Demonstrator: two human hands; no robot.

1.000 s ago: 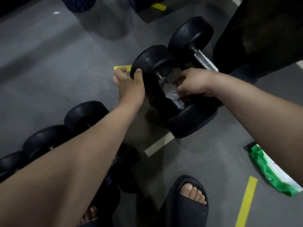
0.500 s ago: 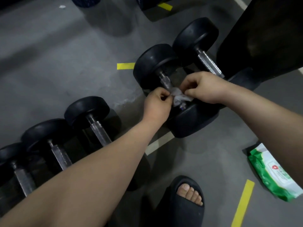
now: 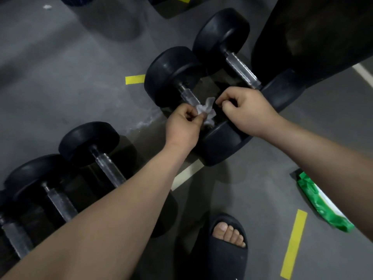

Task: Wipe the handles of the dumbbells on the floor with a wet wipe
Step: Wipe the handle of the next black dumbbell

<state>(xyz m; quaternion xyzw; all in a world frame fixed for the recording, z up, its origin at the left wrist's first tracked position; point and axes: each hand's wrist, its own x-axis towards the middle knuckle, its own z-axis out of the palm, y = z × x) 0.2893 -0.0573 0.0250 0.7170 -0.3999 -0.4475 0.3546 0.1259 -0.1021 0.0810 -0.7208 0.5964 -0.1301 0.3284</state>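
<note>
Left hand (image 3: 182, 126): fingers curled, thumb and fingertips pinching the crumpled wet wipe (image 3: 206, 110).
Right hand (image 3: 245, 110): fingers curled, thumb against forefinger, tips just beside the wipe's right edge. I cannot tell whether it has hold of a corner.
Wet wipe: white and bunched, between the 2 hands, over the lower part of the handle (image 3: 189, 96) of the near large dumbbell (image 3: 171, 75).
Step in hand: probably regripping or unfolding the wipe at this handle, as the wipe is not wrapped round the bar.
Done so far: not readable from the metal. No handle looks plainly wet or dry.
Left to do: likely the far large dumbbell (image 3: 222, 33), whose handle (image 3: 242, 71) lies bare just beside, and the 3 smaller dumbbells (image 3: 88, 142) in a row at lower left, all with bare handles. If so, most of the task is ahead.
Supply: a green wipe pack (image 3: 323, 207) lies on the floor at right, part hidden by the right forearm.
Floor (image 3: 60, 81): grey, smooth, with pale scuffs, short yellow tape strips (image 3: 134, 79) and a white line (image 3: 186, 174).
Room: dim; a large dark object (image 3: 323, 31) fills the upper right, its kind unclear.
Person: 1 foot in a dark slide sandal (image 3: 228, 255) near the bottom edge.
</note>
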